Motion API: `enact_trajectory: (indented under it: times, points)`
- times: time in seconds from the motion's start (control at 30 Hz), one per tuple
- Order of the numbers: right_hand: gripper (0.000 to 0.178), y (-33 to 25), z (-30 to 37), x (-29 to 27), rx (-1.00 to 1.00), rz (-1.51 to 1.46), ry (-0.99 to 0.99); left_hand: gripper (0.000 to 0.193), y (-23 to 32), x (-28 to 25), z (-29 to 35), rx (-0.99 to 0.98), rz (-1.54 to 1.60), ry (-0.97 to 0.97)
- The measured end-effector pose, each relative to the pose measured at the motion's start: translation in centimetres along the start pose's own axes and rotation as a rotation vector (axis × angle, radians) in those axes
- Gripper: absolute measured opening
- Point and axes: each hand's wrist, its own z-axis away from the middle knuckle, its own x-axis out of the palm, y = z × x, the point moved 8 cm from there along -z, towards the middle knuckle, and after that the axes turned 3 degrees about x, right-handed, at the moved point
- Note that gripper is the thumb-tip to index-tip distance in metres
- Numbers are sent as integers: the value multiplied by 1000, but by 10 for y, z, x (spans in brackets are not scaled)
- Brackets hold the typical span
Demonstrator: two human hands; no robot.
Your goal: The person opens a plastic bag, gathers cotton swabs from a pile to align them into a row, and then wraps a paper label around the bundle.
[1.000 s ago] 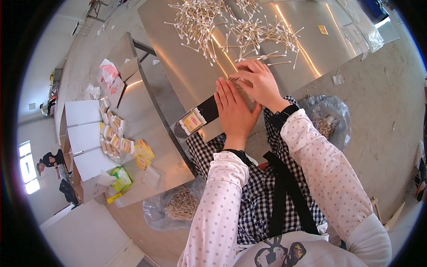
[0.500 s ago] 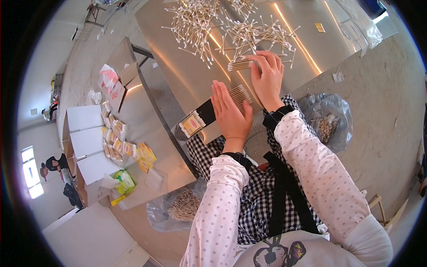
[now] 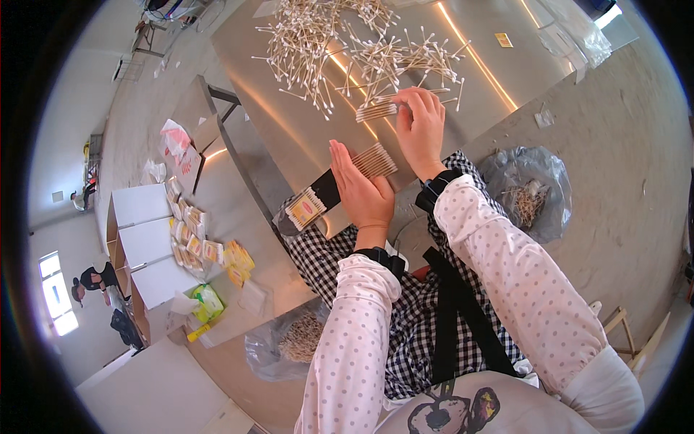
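Note:
My left hand point(image 3: 363, 195) lies nearly flat, fingers straight, over a black strip point(image 3: 327, 188) on the metal table. A neat row of cotton swabs point(image 3: 376, 160) sticks out past its fingers. At the strip's other end lies a flat pack of swabs point(image 3: 306, 208) with a yellow and red label. My right hand point(image 3: 423, 130) has its thumb and fingers curled around a second lined-up bundle of cotton swabs point(image 3: 376, 111); its fingers partly hide the bundle. Just beyond it spreads a loose heap of cotton swabs point(image 3: 303, 54).
A side table point(image 3: 278, 289) at left holds several swab packs point(image 3: 191, 228), white-flapped boxes point(image 3: 148, 239) and a green package point(image 3: 208, 302). Plastic bags of swabs stand at right point(image 3: 531, 192) and lower left point(image 3: 260, 351). A small yellow card point(image 3: 504, 40) lies at the table's far right.
The view has shifted slightly, so the table and heap sit a little further left. My left hand stays by the black strip; my right hand's fingers curl more over the swab bundle.

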Motion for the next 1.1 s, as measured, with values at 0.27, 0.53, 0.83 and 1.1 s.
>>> enact_trajectory:
  times: [0.27, 0.53, 0.83, 1.1]
  points:
    - [22, 2, 0, 0, 10, -6, 4, 74, 0, 2, 0, 3, -13, -2]
    - [21, 0, 1, 2, 2, -12, 1, 77, -4, 2, 0, -28, 6, -11]
    - [21, -2, -3, -4, 2, -182, -11, 75, -3, -6, 0, -136, 290, 58]
    - [16, 16, 24, 16, 315, -623, -211, 57, -52, -9, 8, -551, 1095, 379]
